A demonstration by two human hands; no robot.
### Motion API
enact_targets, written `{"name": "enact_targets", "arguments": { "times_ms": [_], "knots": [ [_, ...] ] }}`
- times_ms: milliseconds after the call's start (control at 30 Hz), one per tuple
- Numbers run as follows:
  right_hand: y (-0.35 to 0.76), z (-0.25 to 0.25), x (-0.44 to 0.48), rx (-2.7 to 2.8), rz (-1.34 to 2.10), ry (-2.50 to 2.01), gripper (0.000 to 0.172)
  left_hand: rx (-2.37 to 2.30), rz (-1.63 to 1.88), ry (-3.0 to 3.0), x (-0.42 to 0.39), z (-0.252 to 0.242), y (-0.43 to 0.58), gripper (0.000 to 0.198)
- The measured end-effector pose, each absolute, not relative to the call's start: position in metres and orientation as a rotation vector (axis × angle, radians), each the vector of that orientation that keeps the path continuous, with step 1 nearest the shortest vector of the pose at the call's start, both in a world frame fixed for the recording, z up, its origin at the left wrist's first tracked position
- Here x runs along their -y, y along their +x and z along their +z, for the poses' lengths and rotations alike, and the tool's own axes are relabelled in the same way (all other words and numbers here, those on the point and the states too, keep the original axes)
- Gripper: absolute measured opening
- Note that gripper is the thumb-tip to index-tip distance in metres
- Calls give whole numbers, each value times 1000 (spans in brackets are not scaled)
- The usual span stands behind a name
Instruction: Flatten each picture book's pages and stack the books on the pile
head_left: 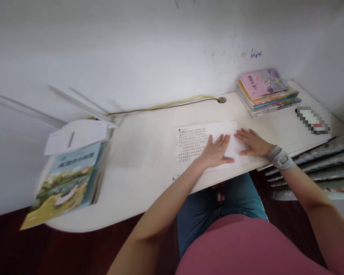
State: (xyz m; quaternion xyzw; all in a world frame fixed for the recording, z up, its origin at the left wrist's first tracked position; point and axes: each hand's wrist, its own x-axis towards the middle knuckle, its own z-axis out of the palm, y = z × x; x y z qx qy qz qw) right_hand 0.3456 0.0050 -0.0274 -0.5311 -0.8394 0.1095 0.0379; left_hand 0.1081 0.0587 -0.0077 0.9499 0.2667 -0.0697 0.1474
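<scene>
Pink shirt (240, 248) at five o'clock; left hand (217, 149), right hand (253, 142) spread on paper (190, 143); uneven pressing could crease it.

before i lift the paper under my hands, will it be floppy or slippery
Likely floppy and light: the paper looks thin and lies flat. It may slide if pushed, since the desk looks smooth, though the left hand spread on it and the right hand at its edge could hold it.
</scene>
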Motion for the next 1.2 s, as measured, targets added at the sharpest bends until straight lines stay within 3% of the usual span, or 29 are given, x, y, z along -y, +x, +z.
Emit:
{"name": "enact_targets", "arguments": {
  "times_ms": [1200],
  "knots": [
    [367, -24, -34, 2624, 412, -1665, 101, -859, -207, 2733, -78, -5, 92, 106]
  ]
}}
